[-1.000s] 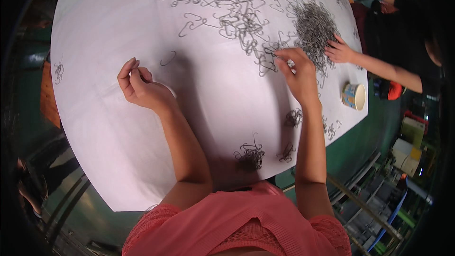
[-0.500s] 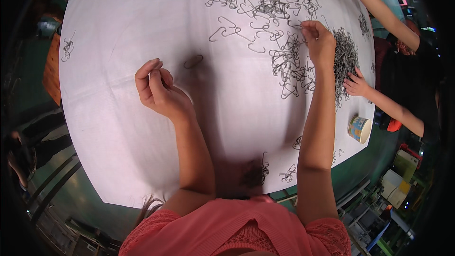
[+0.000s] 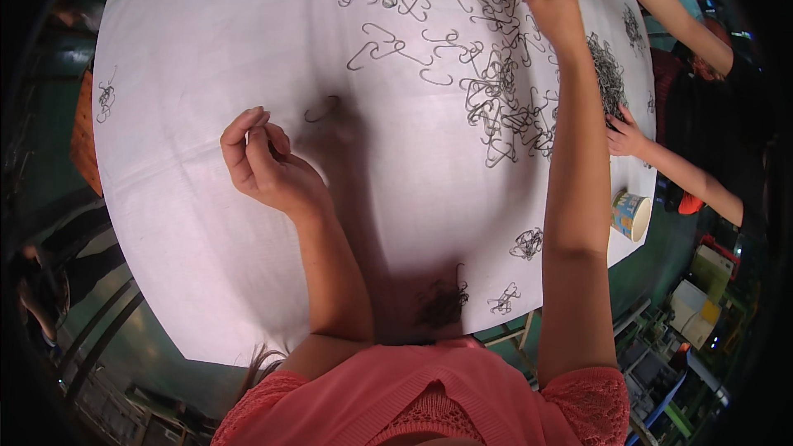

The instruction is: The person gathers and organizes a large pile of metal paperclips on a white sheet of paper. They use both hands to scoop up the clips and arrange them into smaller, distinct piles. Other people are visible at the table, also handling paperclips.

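Observation:
Many S-shaped metal wire hooks (image 3: 516, 120) lie loose and tangled over the far middle and right of the white-covered table (image 3: 206, 264). My right hand (image 3: 549, 8) reaches in among the farthest hooks, its thumb and fingertips drawn together; whatever they pinch is too small to make out. My left hand (image 3: 268, 161) is held up over the left half, fingers curled and tips pressed together. Its contents, if any, are hidden. A single wire hook (image 3: 322, 109) rests on the cloth just beyond it, in the shadow.
Another person's hand (image 3: 628, 134) touches a dense dark heap of hooks (image 3: 607, 74) at the right. A paper tub (image 3: 631, 216) lies tipped near the right edge. Small hook clusters sit at the near edge (image 3: 504, 299) and far left (image 3: 106, 102).
My right hand has moved away from me, over the farther hooks. The left has shifted slightly left, still pinched. The whole view has turned a little.

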{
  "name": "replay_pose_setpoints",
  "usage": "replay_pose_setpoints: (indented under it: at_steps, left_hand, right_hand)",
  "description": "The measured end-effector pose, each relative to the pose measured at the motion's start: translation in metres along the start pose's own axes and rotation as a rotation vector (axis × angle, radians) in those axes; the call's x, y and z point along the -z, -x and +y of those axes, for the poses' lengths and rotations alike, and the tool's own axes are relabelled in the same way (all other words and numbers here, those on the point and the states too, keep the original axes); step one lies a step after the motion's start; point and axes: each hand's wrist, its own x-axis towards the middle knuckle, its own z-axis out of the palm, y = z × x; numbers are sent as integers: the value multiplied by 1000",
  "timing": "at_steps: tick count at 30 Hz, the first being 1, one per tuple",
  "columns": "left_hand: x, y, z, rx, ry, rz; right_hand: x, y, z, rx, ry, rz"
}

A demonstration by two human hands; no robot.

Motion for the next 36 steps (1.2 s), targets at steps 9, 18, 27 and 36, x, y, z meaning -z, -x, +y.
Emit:
replay_pose_setpoints:
  at_steps: [9,18,27,36]
  left_hand:
    - [1,-1,-1,22,18,-9]
    - [2,-2,-2,-2,-12,-9]
    - [7,-2,-5,8,-23,-13]
    - [10,-6,-2,15,-7,10]
  right_hand:
    - [46,5,14,-130,-278,-42]
    - [47,14,-13,-363,-208,129]
    - [-17,9,-8,27,350,69]
    - [-130,-2,-78,473,334,83]
